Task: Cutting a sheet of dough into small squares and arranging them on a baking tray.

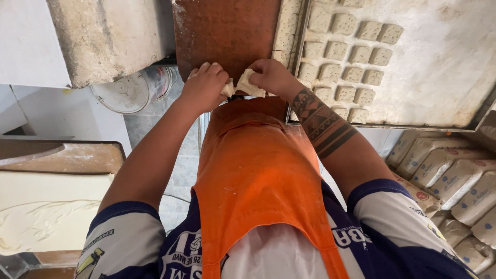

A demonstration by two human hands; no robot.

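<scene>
Head view: both hands, left hand (204, 87) and right hand (271, 76), pinch one dough piece (244, 85) at the brown board's (227, 31) near edge. Even pulls would probably match the squares (343, 57) on the tray (439, 72).

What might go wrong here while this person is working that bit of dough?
The dough piece, pinched between the left hand and right hand at the brown board's edge, might drop onto the orange apron. The right forearm may brush the dough squares on the floured tray.
</scene>
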